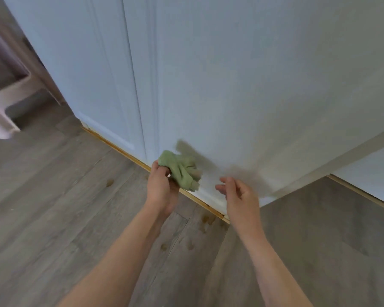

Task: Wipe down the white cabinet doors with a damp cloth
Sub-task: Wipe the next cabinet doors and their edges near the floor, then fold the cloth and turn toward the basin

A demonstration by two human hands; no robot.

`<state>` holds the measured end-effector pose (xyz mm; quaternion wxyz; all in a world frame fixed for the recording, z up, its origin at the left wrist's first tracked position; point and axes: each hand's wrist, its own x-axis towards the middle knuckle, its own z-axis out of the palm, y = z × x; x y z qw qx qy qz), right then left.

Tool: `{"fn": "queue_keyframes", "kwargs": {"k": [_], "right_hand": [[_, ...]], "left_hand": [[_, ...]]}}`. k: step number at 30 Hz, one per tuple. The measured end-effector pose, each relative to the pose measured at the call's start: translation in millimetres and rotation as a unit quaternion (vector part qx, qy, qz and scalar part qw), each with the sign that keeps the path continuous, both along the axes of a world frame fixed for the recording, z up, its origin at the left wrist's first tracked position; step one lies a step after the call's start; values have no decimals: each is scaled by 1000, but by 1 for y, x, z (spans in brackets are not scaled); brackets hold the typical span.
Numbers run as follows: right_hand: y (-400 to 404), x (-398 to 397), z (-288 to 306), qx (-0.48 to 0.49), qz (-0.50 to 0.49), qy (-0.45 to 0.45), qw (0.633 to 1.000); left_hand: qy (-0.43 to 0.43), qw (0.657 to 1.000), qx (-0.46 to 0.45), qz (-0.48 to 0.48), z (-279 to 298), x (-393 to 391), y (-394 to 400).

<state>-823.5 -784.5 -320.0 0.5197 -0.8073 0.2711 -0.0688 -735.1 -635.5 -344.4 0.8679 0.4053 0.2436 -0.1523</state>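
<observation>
A crumpled green cloth (182, 170) hangs from my left hand (161, 185), which grips it just in front of the bottom edge of the white cabinet door (242, 85). The cloth's loose end droops toward the right. My right hand (237, 193) hovers a short way to the right of the cloth, fingers apart and curled, holding nothing. A second white door (80, 63) with a raised panel stands to the left, past a narrow vertical gap. Both hands are low, near the floor.
A wooden trim strip (124, 151) runs along the base of the cabinet. Grey wood-look flooring (75, 218) fills the foreground. A pale plastic stool or bin (7, 100) stands at the far left. Another white panel (368, 171) recedes at the right.
</observation>
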Motion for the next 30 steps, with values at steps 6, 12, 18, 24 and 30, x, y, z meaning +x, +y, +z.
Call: {"fn": "queue_keyframes", "kwargs": {"k": [6, 12, 18, 24, 30], "right_hand": [[49, 41, 144, 305, 1, 138, 942], [104, 88, 322, 446, 41, 69, 892], [191, 142, 514, 180, 157, 27, 971], [256, 177, 618, 133, 177, 0, 975], [304, 263, 631, 92, 235, 21, 967]], "left_hand": [[6, 998, -58, -5, 158, 1, 35], [-44, 996, -41, -71, 332, 19, 93], [-107, 978, 134, -116, 512, 67, 197], [-66, 969, 216, -103, 615, 114, 272], [-43, 961, 263, -74, 635, 200, 316]]}}
